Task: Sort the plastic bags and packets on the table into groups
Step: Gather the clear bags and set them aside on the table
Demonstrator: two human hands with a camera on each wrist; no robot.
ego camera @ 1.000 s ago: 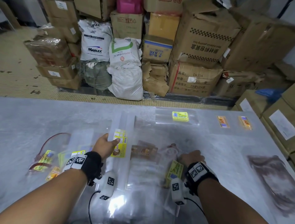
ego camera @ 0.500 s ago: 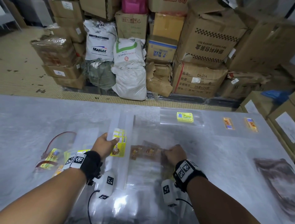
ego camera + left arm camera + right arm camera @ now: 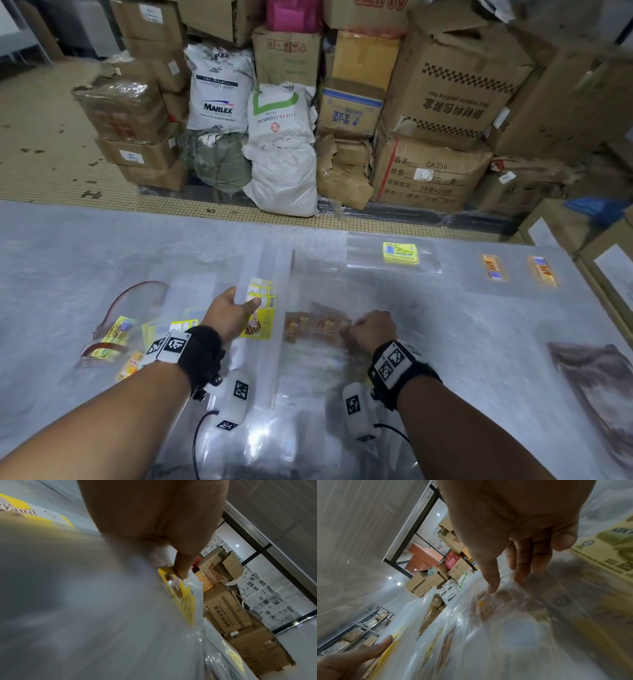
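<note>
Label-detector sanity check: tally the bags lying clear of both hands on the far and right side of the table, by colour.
Yellow-label clear bag: 1
Orange-label clear bags: 2
Brown bag: 1
Total: 4

Head view: right hand [image 3: 371, 330] fingertips hidden under knuckles, grip on brown-label bag [image 3: 317, 327] cannot be told. Brown bag [image 3: 603, 383] at right edge cut off and blurred. Packets [image 3: 109, 339] at left smeared, print unreadable. Left wrist view: table [image 3: 77, 615] foreground blurred, left hand [image 3: 154, 513] cropped at top.
</note>
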